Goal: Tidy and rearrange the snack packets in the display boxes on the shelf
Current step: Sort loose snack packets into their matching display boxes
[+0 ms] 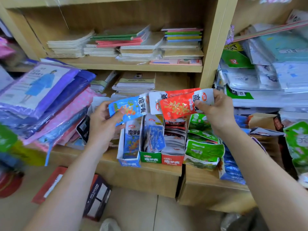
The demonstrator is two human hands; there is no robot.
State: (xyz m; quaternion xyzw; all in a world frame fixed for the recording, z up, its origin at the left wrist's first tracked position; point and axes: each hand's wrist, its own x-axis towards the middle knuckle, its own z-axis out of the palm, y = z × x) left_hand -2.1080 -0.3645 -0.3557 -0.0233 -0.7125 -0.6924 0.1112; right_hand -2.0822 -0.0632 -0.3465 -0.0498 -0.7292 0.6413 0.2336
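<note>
Left hand [102,124] pinched a blue packet [128,106]; right hand [216,111] gripped two fanned red packets [175,109], which might slip into wrong boxes [150,158].

Both forearms are seen bare down to the left hand [103,124] and right hand [216,112]. A whitish shoe [110,225] is worn.

Rear red packet [180,92], partly hidden

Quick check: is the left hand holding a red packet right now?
No, the left hand grips a blue packet, while the red packets are pinched in the right hand.
</note>
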